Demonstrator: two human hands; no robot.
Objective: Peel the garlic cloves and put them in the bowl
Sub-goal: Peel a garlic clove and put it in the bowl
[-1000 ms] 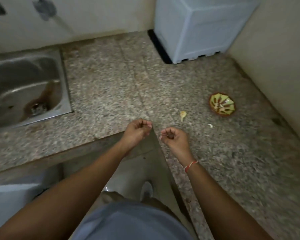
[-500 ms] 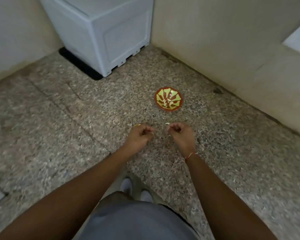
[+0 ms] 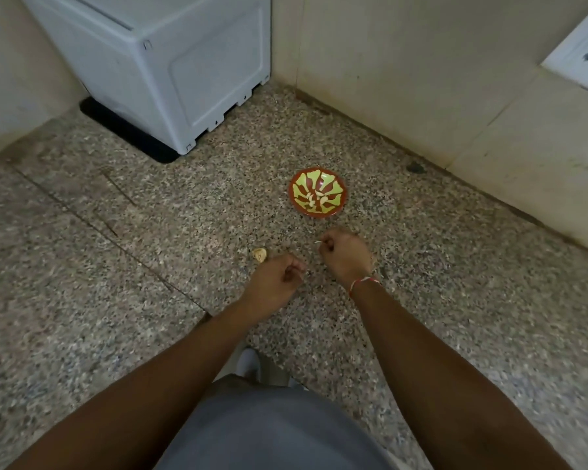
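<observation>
Apparently right hand (image 3: 345, 257) pinches a leftward-pointing garlic sliver (image 3: 318, 242).

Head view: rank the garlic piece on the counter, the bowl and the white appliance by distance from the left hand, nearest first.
1. Garlic piece, just beyond the left hand.
2. Bowl, ahead and rightward.
3. White appliance, back left corner.

Likely a home kitchen: speckled stone counter (image 3: 150, 266), wall socket (image 3: 581, 59).

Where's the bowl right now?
Head view: the bowl sits on the granite counter right of centre, just beyond the right hand, near the wall corner.
</observation>
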